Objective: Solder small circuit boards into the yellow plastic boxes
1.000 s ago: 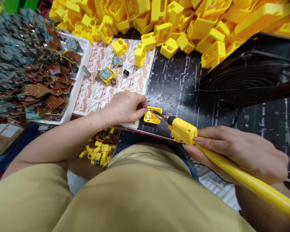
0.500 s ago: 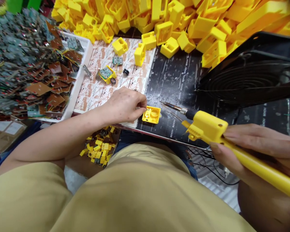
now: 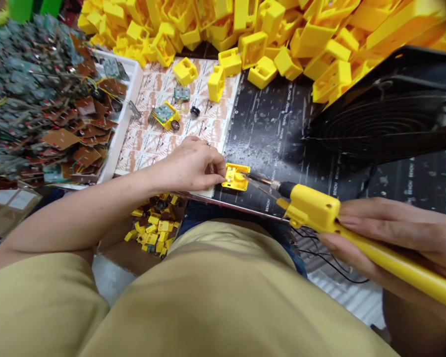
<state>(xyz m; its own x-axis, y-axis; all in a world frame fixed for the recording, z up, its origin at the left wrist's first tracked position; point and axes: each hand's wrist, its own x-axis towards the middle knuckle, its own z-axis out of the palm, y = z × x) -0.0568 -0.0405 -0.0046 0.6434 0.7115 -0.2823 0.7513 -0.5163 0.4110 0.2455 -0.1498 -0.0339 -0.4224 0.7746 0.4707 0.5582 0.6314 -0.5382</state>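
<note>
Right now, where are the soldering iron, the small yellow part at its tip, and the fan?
soldering iron (image 3: 312,210), head view, yellow head block.
yellow part (image 3: 235,178), head view, its top face.
fan (image 3: 379,124), head view, black grille.

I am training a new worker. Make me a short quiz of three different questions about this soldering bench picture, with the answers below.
1. True or false: the metal tip of the yellow-handled soldering iron touches the small flat yellow plastic part.
2. Which hand pins that part to the black work mat?
A. left hand
B. right hand
C. neither
3. Fill in: the big heap of hollow yellow plastic housings lies at the ____ edge of the bench, away from the person.

Key: 1 true; 2 A; 3 far
</note>
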